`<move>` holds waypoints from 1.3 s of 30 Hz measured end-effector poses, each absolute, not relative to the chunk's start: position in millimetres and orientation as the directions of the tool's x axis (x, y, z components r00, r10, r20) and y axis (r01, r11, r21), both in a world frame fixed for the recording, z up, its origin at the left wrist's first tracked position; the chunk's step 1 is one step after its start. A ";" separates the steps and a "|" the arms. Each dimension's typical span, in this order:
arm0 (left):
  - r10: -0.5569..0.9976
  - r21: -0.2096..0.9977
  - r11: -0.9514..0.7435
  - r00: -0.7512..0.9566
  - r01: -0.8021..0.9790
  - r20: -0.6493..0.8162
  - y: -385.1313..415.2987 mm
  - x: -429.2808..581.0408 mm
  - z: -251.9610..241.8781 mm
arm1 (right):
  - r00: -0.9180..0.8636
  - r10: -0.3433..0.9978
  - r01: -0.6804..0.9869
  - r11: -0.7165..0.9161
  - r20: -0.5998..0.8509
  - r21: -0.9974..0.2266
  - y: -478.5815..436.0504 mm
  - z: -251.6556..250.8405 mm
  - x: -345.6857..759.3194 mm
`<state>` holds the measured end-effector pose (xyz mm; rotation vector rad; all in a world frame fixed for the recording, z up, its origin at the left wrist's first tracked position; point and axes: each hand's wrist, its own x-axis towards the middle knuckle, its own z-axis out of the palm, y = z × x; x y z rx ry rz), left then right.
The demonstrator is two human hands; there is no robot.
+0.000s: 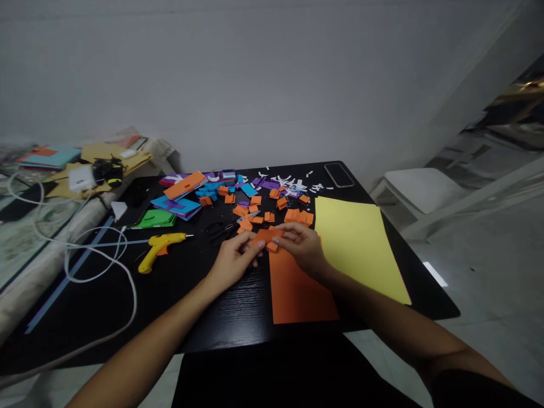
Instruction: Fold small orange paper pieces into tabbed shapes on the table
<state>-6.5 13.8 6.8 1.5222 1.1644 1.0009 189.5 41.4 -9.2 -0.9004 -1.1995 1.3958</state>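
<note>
Between my two hands is a small piece of orange paper (pixel 267 234), pinched at both ends. My left hand (pixel 233 258) grips its left end, thumb on top. My right hand (pixel 302 246) pinches its right end with thumb and fingers. Beneath my right hand lies a larger orange sheet (pixel 300 294), partly covered by it. Just beyond my hands, several small folded orange paper pieces (pixel 269 217) are scattered on the black table (pixel 225 317). Dark-handled scissors (pixel 219 229) rest left of them, partly hidden among the pieces.
A yellow glue gun (pixel 159 247) lies left, near a looping white cable (pixel 131 283). Yellow sheets (pixel 361 243) cover the table's right side. Folded coloured papers (pixel 181 204), white scraps (pixel 293 186) and a phone (pixel 339 175) lie farther back. A white chair (pixel 419 187) stands right.
</note>
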 end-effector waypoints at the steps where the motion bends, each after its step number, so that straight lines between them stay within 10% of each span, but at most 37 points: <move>1: 0.974 0.989 -0.051 0.228 0.139 0.018 13.8 -5.5 7.1 | -0.176 0.981 -0.235 0.039 0.082 -0.971 41.5 -9.4 189.3; 9: 0.972 0.996 0.069 0.228 -0.062 -0.053 17.0 -0.9 7.1 | -0.200 0.978 -0.275 0.004 0.061 -0.962 41.5 -10.0 189.0; 17: 0.980 0.923 -0.158 0.172 0.350 0.103 14.8 -10.0 12.2 | -0.241 0.967 -0.201 0.030 0.079 -0.979 38.1 -15.7 186.0; 39: 0.879 0.753 -0.471 0.175 0.458 0.443 11.7 -11.7 6.3 | -0.307 0.950 -0.201 -0.014 0.049 -0.979 33.8 -13.1 186.4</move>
